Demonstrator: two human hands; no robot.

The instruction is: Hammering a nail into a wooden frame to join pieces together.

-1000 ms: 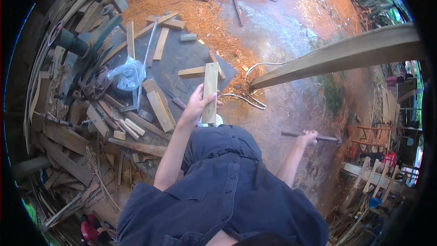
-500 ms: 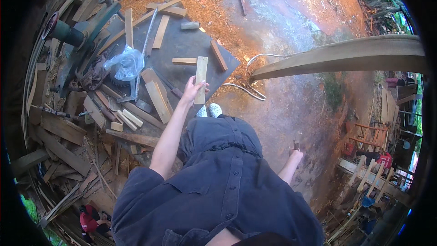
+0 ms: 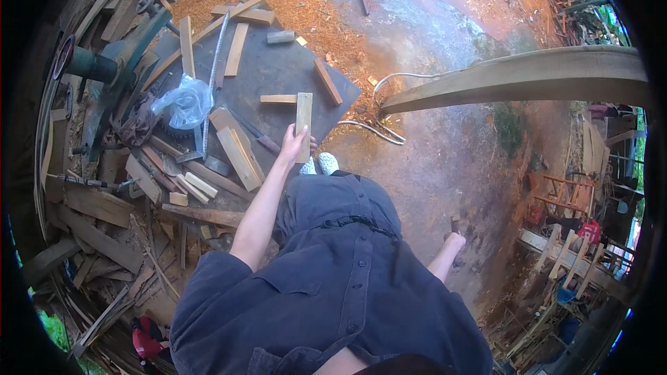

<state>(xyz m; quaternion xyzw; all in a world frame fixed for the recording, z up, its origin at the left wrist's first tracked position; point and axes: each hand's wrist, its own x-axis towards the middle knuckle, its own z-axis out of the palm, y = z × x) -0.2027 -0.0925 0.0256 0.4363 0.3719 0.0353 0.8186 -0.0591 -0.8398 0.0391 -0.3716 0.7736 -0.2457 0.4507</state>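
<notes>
My left hand (image 3: pixel 293 140) grips a short pale board (image 3: pixel 303 110) that stands lengthwise in front of me, over the near part of a dark metal plate (image 3: pixel 260 73). On the plate lie loose wood offcuts (image 3: pixel 236 48), a long metal rule, a dark-handled tool and a crumpled clear plastic bag (image 3: pixel 184 101), with part of a toothed blade below the bag. My right hand (image 3: pixel 453 242) is closed round the handle of a hammer (image 3: pixel 454 225) out at my right side, seen nearly end-on, its head hard to make out.
A large beam (image 3: pixel 521 76) slants in from the right beside a looped cable. Piled wood (image 3: pixel 94 236) and green machinery (image 3: pixel 104 66) fill the left. Racks of timber (image 3: pixel 570 257) stand at right. A person in red (image 3: pixel 146 340) is at lower left, another red-clad figure (image 3: pixel 589 231) at right.
My left hand with the board has moved slightly down and left. My right hand has lowered, and the hammer has turned from crosswise to nearly end-on. The view has shifted slightly.
</notes>
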